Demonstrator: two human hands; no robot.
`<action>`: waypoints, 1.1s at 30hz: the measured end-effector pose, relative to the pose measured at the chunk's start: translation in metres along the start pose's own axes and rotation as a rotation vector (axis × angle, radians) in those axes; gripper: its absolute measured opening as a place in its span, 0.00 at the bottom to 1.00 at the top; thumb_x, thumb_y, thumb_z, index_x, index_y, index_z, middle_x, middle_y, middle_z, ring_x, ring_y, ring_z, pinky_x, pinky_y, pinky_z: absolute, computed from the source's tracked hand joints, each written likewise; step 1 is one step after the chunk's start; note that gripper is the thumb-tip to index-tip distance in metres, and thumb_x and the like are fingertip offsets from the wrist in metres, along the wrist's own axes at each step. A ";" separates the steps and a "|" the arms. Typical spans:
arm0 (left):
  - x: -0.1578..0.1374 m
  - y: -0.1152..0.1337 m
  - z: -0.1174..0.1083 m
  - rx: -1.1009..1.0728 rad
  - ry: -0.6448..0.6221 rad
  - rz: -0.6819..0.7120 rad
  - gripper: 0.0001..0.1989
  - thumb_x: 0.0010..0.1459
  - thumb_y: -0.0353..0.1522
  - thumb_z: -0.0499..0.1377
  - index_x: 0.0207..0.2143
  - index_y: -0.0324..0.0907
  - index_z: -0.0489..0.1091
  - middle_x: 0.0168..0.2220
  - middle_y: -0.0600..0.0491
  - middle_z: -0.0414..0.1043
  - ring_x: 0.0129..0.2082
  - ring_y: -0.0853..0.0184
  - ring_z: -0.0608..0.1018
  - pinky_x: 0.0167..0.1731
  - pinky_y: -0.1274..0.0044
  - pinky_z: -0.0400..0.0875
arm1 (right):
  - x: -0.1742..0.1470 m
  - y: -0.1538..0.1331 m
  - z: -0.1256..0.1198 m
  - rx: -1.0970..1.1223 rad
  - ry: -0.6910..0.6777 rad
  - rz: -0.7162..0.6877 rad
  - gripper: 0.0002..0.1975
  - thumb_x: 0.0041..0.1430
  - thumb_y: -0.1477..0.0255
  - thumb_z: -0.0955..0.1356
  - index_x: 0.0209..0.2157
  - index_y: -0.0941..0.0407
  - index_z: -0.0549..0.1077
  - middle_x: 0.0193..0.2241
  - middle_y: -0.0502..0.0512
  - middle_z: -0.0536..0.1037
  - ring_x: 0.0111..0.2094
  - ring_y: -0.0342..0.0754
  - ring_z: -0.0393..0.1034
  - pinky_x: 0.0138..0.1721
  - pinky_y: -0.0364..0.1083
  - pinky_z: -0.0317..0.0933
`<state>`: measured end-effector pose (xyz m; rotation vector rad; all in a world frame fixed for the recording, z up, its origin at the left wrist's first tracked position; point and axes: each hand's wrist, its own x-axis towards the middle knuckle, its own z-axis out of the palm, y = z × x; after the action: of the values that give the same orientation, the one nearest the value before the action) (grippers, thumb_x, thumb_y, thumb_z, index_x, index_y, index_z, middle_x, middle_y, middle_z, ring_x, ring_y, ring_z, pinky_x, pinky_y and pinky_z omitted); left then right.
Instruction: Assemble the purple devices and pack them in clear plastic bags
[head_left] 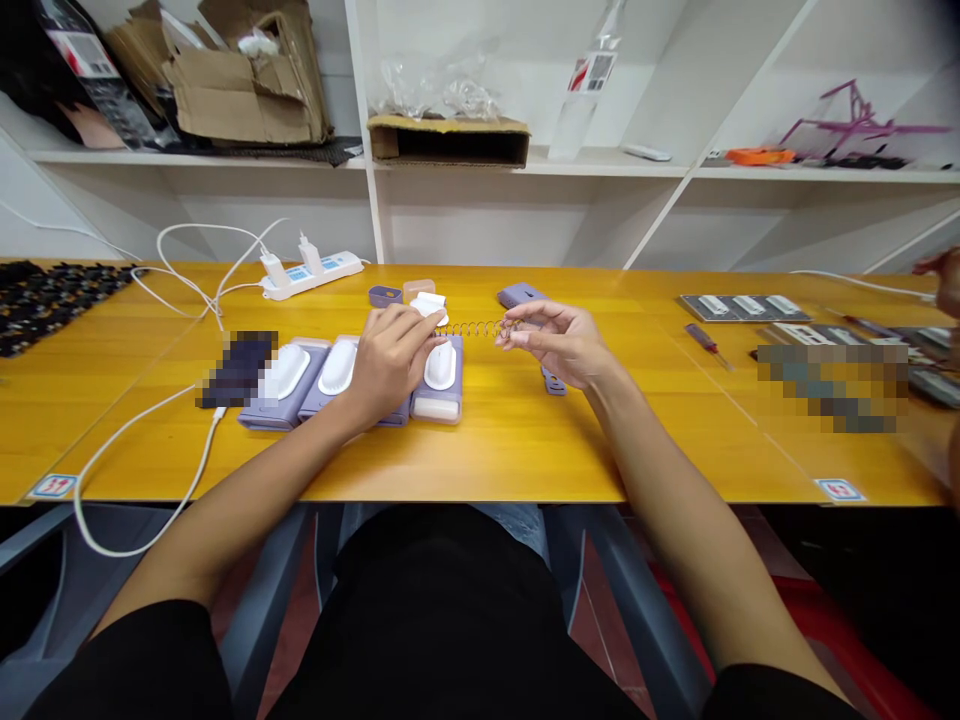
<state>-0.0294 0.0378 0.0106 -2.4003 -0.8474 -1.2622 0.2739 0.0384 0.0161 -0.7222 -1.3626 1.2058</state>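
A thin coil spring [476, 328] stretches level between my two hands above the table. My left hand [394, 355] is closed, its fingertips at the spring's left end beside a small white part [429, 306]. The fingers of my right hand [559, 342] pinch the spring's right end. Below and around my left hand stand several purple cases with white oval tops; the rightmost case [437, 408] shows whole, while another is partly hidden by the hand. A purple piece [521, 294] lies behind my right hand, and a flat purple part [554, 382] lies partly under it.
A pixelated dark phone-like object [238, 368] with a white cable leans on the left case [279, 388]. Behind are a power strip [313, 275] and a small purple tray [385, 296]. Rightward lie a screwdriver [706, 345] and a grey panel [742, 308]. Another person's hand [946, 280] shows far right.
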 end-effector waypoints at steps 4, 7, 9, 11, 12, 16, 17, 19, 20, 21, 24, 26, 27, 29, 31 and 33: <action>0.001 0.001 -0.001 -0.011 0.008 -0.007 0.16 0.83 0.37 0.58 0.60 0.42 0.82 0.47 0.42 0.87 0.52 0.52 0.83 0.51 0.61 0.72 | 0.000 0.002 0.000 -0.027 0.039 -0.004 0.26 0.39 0.62 0.93 0.39 0.53 0.88 0.36 0.53 0.88 0.40 0.56 0.89 0.53 0.60 0.86; 0.000 0.004 0.000 -0.007 -0.006 0.014 0.15 0.83 0.37 0.58 0.58 0.41 0.83 0.46 0.43 0.87 0.50 0.52 0.83 0.50 0.61 0.72 | -0.001 0.004 0.004 -0.059 0.065 -0.028 0.25 0.40 0.62 0.93 0.38 0.52 0.88 0.38 0.54 0.90 0.41 0.56 0.90 0.53 0.60 0.87; -0.001 0.005 0.002 -0.011 -0.042 0.016 0.15 0.82 0.38 0.59 0.57 0.42 0.83 0.46 0.43 0.87 0.49 0.52 0.84 0.49 0.61 0.71 | -0.004 0.004 0.011 -0.077 0.064 -0.052 0.25 0.41 0.60 0.93 0.38 0.51 0.89 0.40 0.55 0.91 0.39 0.57 0.90 0.50 0.60 0.88; -0.003 0.006 0.004 -0.024 -0.075 0.022 0.15 0.82 0.38 0.59 0.58 0.42 0.82 0.45 0.43 0.87 0.48 0.53 0.84 0.48 0.62 0.71 | -0.007 0.005 0.021 -0.087 0.047 -0.073 0.25 0.42 0.59 0.92 0.39 0.50 0.89 0.41 0.56 0.92 0.38 0.58 0.90 0.48 0.61 0.88; -0.003 0.006 0.005 -0.029 -0.084 0.031 0.15 0.82 0.39 0.60 0.58 0.42 0.82 0.45 0.43 0.87 0.48 0.53 0.84 0.47 0.62 0.72 | -0.009 0.005 0.026 -0.088 0.037 -0.080 0.24 0.42 0.59 0.92 0.40 0.50 0.90 0.42 0.56 0.92 0.38 0.58 0.90 0.48 0.61 0.88; -0.004 0.006 0.006 -0.024 -0.033 0.113 0.15 0.81 0.40 0.63 0.58 0.41 0.82 0.42 0.44 0.86 0.44 0.55 0.84 0.44 0.66 0.74 | -0.016 0.008 0.042 -0.081 0.003 -0.092 0.23 0.44 0.60 0.92 0.41 0.50 0.90 0.43 0.56 0.93 0.39 0.57 0.90 0.51 0.61 0.88; -0.005 0.006 0.006 -0.023 -0.001 0.143 0.15 0.80 0.41 0.64 0.58 0.41 0.82 0.41 0.45 0.86 0.42 0.56 0.84 0.43 0.67 0.75 | -0.016 0.009 0.044 -0.079 0.002 -0.096 0.23 0.45 0.60 0.92 0.41 0.50 0.91 0.43 0.56 0.93 0.38 0.57 0.90 0.51 0.60 0.88; -0.005 0.007 0.006 -0.021 0.047 0.194 0.16 0.79 0.41 0.65 0.58 0.39 0.82 0.40 0.46 0.86 0.39 0.58 0.84 0.41 0.69 0.74 | -0.017 0.012 0.045 -0.087 0.002 -0.100 0.22 0.45 0.60 0.92 0.41 0.50 0.91 0.42 0.56 0.93 0.37 0.56 0.90 0.51 0.60 0.88; -0.005 0.008 0.005 -0.015 0.054 0.208 0.16 0.79 0.41 0.65 0.58 0.39 0.82 0.39 0.47 0.86 0.37 0.59 0.84 0.39 0.70 0.74 | -0.017 0.014 0.045 -0.097 0.004 -0.101 0.22 0.45 0.59 0.91 0.40 0.50 0.91 0.42 0.56 0.93 0.37 0.56 0.90 0.50 0.60 0.88; -0.006 0.008 0.005 -0.004 0.046 0.210 0.16 0.80 0.42 0.65 0.58 0.40 0.83 0.38 0.47 0.85 0.36 0.61 0.84 0.37 0.71 0.72 | -0.016 0.015 0.044 -0.108 0.008 -0.100 0.22 0.45 0.59 0.91 0.40 0.50 0.91 0.41 0.56 0.93 0.36 0.56 0.89 0.50 0.60 0.88; -0.009 0.008 0.006 0.056 -0.012 0.178 0.16 0.81 0.44 0.63 0.55 0.45 0.85 0.36 0.49 0.85 0.31 0.64 0.83 0.32 0.72 0.67 | -0.015 0.018 0.042 -0.130 0.013 -0.088 0.23 0.45 0.58 0.91 0.40 0.50 0.91 0.40 0.56 0.92 0.36 0.56 0.88 0.50 0.61 0.88; -0.010 0.008 0.007 0.085 -0.042 0.147 0.17 0.82 0.45 0.62 0.55 0.46 0.86 0.36 0.49 0.85 0.30 0.65 0.82 0.31 0.72 0.66 | -0.014 0.018 0.042 -0.128 0.006 -0.088 0.23 0.45 0.57 0.91 0.40 0.50 0.91 0.40 0.56 0.92 0.35 0.55 0.88 0.49 0.61 0.88; -0.010 0.007 0.008 0.087 -0.052 0.133 0.17 0.82 0.45 0.61 0.56 0.46 0.86 0.37 0.49 0.85 0.30 0.64 0.83 0.31 0.72 0.67 | -0.014 0.018 0.042 -0.124 0.002 -0.097 0.22 0.46 0.57 0.91 0.40 0.50 0.91 0.41 0.56 0.91 0.35 0.54 0.87 0.49 0.61 0.88; -0.011 0.007 0.008 0.076 -0.060 0.117 0.18 0.82 0.46 0.61 0.57 0.45 0.85 0.38 0.49 0.86 0.31 0.64 0.83 0.32 0.71 0.69 | -0.014 0.018 0.042 -0.110 -0.005 -0.120 0.22 0.46 0.56 0.91 0.40 0.49 0.92 0.44 0.56 0.90 0.35 0.53 0.87 0.48 0.60 0.88; -0.011 0.007 0.008 0.066 -0.046 0.126 0.18 0.82 0.46 0.61 0.57 0.45 0.85 0.39 0.48 0.87 0.32 0.63 0.84 0.33 0.71 0.70 | -0.014 0.018 0.043 -0.089 -0.012 -0.120 0.22 0.46 0.56 0.91 0.39 0.49 0.92 0.45 0.56 0.90 0.35 0.53 0.87 0.48 0.60 0.88; -0.011 0.007 0.008 0.066 -0.018 0.147 0.17 0.81 0.45 0.62 0.57 0.45 0.85 0.39 0.49 0.87 0.32 0.64 0.84 0.33 0.72 0.70 | -0.014 0.019 0.043 -0.069 -0.014 -0.086 0.23 0.45 0.57 0.91 0.39 0.50 0.91 0.42 0.56 0.90 0.35 0.54 0.88 0.48 0.60 0.88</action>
<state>-0.0241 0.0324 -0.0028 -2.3770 -0.6917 -1.1411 0.2316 0.0206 0.0003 -0.6978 -1.4386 1.1020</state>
